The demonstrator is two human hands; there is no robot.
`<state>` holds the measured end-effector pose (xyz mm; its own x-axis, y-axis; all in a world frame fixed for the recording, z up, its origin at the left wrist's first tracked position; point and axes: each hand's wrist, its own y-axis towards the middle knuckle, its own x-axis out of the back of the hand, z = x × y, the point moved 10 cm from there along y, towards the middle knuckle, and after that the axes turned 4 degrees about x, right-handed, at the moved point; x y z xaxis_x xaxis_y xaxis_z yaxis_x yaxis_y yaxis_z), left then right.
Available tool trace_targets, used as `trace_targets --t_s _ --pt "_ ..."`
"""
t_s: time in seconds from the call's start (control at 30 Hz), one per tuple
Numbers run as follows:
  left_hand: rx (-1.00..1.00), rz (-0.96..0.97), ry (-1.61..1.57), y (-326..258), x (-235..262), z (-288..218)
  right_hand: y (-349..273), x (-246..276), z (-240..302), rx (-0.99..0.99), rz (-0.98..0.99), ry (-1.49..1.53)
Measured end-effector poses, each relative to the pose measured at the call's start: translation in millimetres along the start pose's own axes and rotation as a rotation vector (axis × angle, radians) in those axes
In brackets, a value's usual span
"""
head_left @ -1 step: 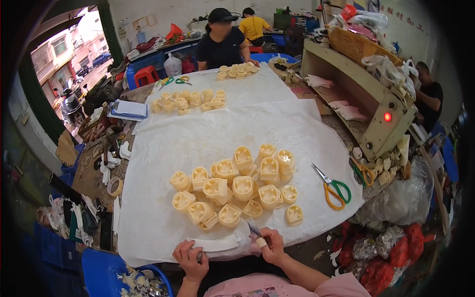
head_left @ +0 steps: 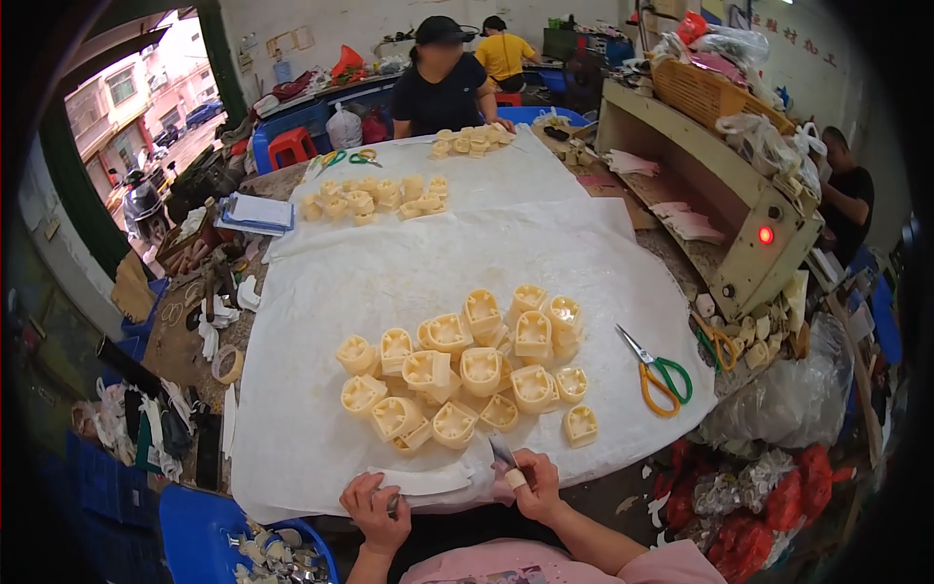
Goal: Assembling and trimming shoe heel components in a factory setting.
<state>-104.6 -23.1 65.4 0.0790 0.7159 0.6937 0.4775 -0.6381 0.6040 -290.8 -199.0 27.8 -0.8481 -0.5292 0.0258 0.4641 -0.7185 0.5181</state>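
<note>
At the table's near edge, my left hand (head_left: pixel 375 511) is closed on a small dark object, mostly hidden by the fingers. A white strip (head_left: pixel 433 481) lies beside those fingers, along the edge of the white sheet (head_left: pixel 311 428). To its right, my right hand (head_left: pixel 534 487) grips a knife (head_left: pixel 502 452), its blade pointing up and away from me. Tan tape wraps a digit of that hand. Just beyond both hands sits a heap of cream plastic pieces (head_left: pixel 453 424), rounded and hollow, some stacked. Neither hand touches them.
Scissors (head_left: pixel 658 378) with orange and green handles lie right of the heap. A blue basin (head_left: pixel 190 530) of small parts stands lower left. Across the table sits a person (head_left: pixel 440 88) near more cream pieces (head_left: pixel 365 200). A machine (head_left: pixel 715 185) with a red light borders the right.
The whole view has shifted very slightly. My hands, the knife and the cream pieces keep their places.
</note>
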Motion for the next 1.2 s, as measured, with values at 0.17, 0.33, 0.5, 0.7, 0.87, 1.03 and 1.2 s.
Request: trace_targets --t_s 0.17,0.33,0.5,0.7,0.87,1.03,1.2 --pt "-0.013 0.003 -0.018 2 2 -2 6 -3 8 0.015 0.019 -0.011" --pt "-0.016 0.007 -0.013 4 -1 -3 2 1 -2 0.02 0.007 -0.018" --pt "-0.016 0.009 0.002 5 -1 -4 4 -4 2 0.003 0.076 -0.021" --pt "-0.006 0.013 0.002 4 -1 -4 5 -1 8 0.049 0.021 -0.028" --pt "-0.022 -0.007 0.023 4 -2 -4 5 -2 3 0.03 0.038 -0.022" --pt "-0.025 -0.008 0.012 6 -3 -4 13 -2 12 0.061 0.031 -0.064" --pt "-0.008 -0.027 0.007 3 0 -2 3 1 0 0.052 0.01 -0.078"
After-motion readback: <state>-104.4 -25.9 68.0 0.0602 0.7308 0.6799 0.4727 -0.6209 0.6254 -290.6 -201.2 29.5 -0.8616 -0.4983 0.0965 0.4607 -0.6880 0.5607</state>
